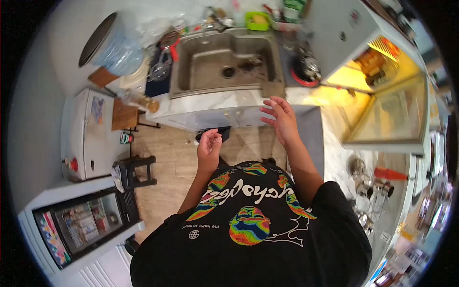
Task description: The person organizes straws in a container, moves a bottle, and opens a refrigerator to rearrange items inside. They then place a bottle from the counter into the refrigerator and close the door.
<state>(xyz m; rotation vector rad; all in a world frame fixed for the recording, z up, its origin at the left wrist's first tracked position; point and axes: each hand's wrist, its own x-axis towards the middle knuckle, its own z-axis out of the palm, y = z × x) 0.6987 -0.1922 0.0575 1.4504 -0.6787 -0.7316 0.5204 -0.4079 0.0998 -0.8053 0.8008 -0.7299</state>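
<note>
Both hands are raised in front of the black printed shirt [248,225], short of the counter edge. My left hand [209,144] has its fingers loosely curled but apart, over the wooden floor, with nothing in it. Further right, my right hand [281,119] is held with fingers spread and empty, nearest to the front edge of the marble counter [229,99]. Beyond the hands lies a metal sink [205,71] with dark scraps near its drain. A grey-brown cloth or pad [273,89] lies at the sink's front right corner.
Left are a large blue water bottle [122,52], a white fridge [98,138], a black stool [136,172] and a display fridge [86,225]. An open lit cabinet [397,105] juts out at right. Metal pots [364,190] stand on the right counter.
</note>
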